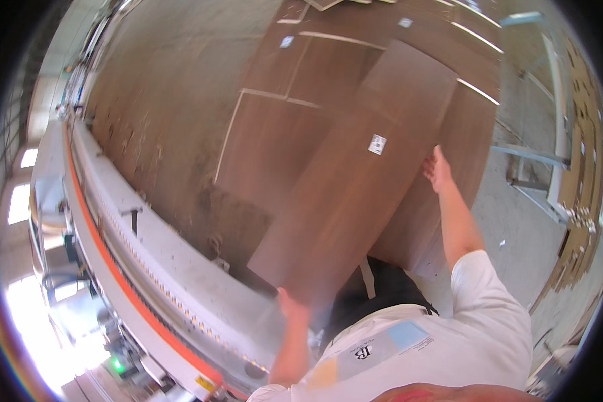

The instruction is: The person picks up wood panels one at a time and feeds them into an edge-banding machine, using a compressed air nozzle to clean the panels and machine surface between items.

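Observation:
A long brown wood-grain panel (pixel 342 194) with a white label (pixel 377 145) lies slantwise over a stack of similar panels, its near end reaching out beyond them toward me. My left hand (pixel 293 307) is closed on that near end at its left corner; the fingers under it are hidden. Beside the panel's right edge is my right hand (pixel 438 170), fingers apart and turned toward the edge. Whether it touches the edge I cannot tell. Underneath lie more brown panels (pixel 275 141), some with pale edges.
Along the left runs a long grey machine bed (pixel 174 258) with an orange-red strip (pixel 107 248). A metal frame (pixel 549 127) stands at the right, and stacked board strips (pixel 579 181) lie beyond it. Bare concrete floor (pixel 174 87) shows behind the machine.

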Demonstrator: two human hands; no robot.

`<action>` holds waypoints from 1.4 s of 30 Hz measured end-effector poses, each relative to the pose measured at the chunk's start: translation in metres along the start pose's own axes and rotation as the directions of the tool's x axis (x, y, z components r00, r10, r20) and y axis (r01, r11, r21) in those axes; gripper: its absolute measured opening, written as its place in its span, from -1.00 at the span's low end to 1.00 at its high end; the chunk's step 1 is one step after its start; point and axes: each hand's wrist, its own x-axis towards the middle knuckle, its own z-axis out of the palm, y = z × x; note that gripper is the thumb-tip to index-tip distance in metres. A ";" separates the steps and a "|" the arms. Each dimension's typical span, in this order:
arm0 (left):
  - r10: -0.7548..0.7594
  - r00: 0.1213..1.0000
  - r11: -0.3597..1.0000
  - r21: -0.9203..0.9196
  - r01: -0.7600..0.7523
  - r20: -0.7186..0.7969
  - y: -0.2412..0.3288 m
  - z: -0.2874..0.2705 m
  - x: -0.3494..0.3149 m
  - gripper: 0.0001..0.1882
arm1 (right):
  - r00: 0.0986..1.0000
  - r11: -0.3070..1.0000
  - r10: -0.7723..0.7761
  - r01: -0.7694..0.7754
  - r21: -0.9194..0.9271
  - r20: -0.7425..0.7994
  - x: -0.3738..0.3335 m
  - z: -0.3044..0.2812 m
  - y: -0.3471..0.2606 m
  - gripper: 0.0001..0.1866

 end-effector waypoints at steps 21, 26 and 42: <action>0.515 0.539 0.856 0.425 -0.293 -0.666 0.008 -0.453 -0.125 -0.51 | 0.996 0.990 0.079 -0.073 -0.118 0.041 -0.253 0.060 0.047 -0.23; 0.570 0.476 0.729 0.680 0.083 -0.669 -0.010 -0.502 -0.148 -0.45 | 0.994 0.975 -0.060 0.078 -0.208 0.092 -0.253 0.054 0.115 -0.27; 0.824 0.316 0.465 0.880 0.095 -0.470 -0.080 -0.525 -0.171 -0.48 | 0.871 0.831 0.442 -0.306 -0.465 0.216 -0.485 0.037 0.227 -0.43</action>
